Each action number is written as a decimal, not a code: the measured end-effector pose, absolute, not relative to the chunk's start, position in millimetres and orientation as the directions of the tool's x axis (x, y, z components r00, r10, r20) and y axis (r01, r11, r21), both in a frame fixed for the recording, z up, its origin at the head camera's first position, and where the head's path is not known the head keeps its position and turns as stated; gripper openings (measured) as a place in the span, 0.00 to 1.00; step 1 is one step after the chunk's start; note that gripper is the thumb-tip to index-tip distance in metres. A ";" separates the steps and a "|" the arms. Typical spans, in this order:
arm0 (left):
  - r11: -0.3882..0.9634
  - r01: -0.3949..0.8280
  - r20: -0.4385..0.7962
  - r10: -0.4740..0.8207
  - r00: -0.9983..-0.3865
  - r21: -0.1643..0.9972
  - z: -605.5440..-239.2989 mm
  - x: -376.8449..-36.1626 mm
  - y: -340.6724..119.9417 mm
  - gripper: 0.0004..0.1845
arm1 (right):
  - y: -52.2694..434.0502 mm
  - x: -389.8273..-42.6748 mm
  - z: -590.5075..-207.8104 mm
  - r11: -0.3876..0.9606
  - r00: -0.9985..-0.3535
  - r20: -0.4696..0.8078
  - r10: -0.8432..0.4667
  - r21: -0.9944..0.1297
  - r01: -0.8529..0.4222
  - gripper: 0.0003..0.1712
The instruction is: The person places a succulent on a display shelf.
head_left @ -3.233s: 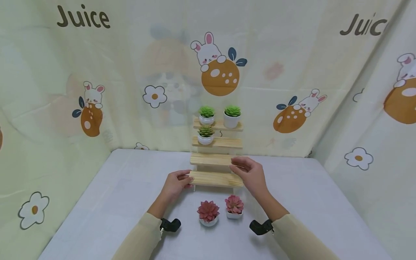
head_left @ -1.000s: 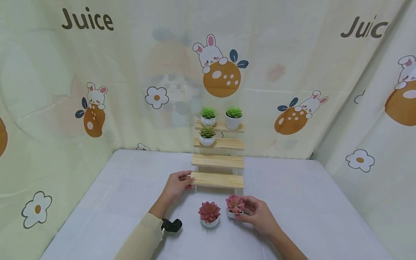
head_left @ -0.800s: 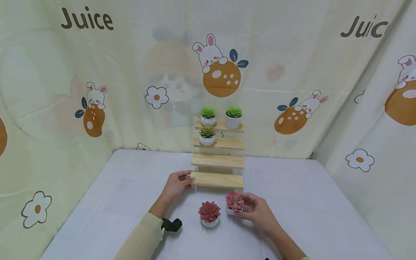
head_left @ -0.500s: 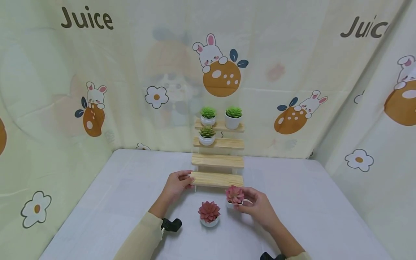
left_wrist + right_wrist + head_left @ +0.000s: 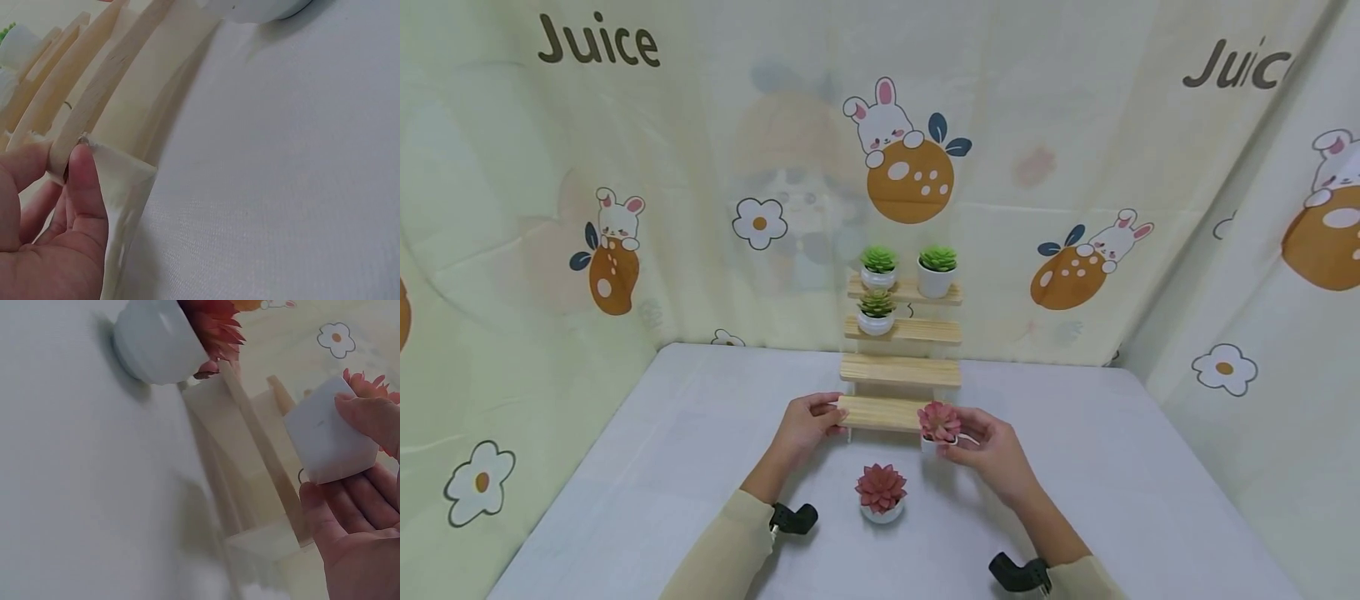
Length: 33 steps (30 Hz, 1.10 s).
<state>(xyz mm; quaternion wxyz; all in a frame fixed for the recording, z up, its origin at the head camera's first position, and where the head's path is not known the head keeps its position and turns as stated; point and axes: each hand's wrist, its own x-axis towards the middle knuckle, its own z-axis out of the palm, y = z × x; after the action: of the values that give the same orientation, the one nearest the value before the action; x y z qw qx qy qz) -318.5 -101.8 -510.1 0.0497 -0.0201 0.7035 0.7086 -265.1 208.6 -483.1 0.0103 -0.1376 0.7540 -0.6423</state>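
Right hand (image 5: pixel 988 450) covers lifted pot (image 5: pixel 328 440) base

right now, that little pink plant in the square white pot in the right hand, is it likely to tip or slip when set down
The pink plant probably feels light, since the right hand lifts it with fingertips alone. Its square white pot has flat sides and looks smooth, so it may slip. The flat base should stand steady on the bottom shelf.

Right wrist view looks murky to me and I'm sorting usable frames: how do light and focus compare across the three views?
Head view: even, bright, sharp. Right wrist view: dim, the square pot soft-edged. Left wrist view: brighter, the shelf blurred up close.
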 end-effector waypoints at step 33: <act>-0.001 -0.061 -0.061 0.060 -0.996 0.998 -511.7 -319.6 -103.0 0.20 | 194.3 -327.8 -424.9 0.165 -0.971 0.206 -0.119 -0.961 -0.224 0.36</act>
<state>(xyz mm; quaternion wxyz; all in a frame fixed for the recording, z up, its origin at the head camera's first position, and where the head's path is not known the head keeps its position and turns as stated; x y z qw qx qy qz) -319.6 -103.0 -511.7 0.0429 -0.0003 0.7053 0.7076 -327.8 194.3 -424.9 -0.0414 -0.1124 0.7620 -0.6364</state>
